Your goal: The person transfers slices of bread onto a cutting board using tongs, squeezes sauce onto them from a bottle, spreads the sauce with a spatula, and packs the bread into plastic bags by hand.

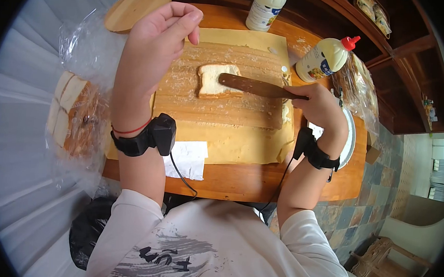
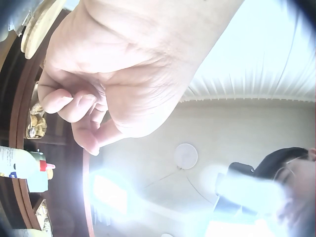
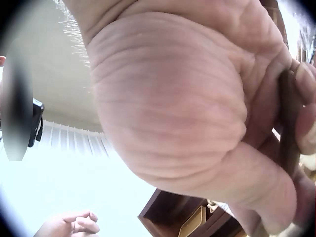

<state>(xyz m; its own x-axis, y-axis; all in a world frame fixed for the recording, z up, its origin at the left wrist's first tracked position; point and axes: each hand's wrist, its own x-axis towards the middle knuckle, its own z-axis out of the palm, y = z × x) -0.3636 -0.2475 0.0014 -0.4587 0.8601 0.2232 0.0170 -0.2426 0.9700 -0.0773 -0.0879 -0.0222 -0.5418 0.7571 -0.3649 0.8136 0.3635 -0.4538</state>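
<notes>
Brown spatula (image 1: 254, 86) in right hand (image 1: 321, 107), left hand (image 1: 156, 38) aloft with curled fingers (image 2: 78, 107)

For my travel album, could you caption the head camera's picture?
Fingers of the right hand hold a brown spatula over a bread slice on a board.

The wooden table (image 1: 239, 183) is partly covered by a yellowish sheet (image 1: 216, 144), on which a board (image 1: 223, 114) is laid. The board is strewn with crumbs, and a slice of bread (image 1: 209, 84) is borne near its middle. A white paper (image 1: 189, 162) is lapped over the sheet's near edge. Beyond, a red-capped bottle (image 1: 317, 63) and a second bottle (image 1: 266, 10) (its top is cut off by the frame) are stood.
</notes>
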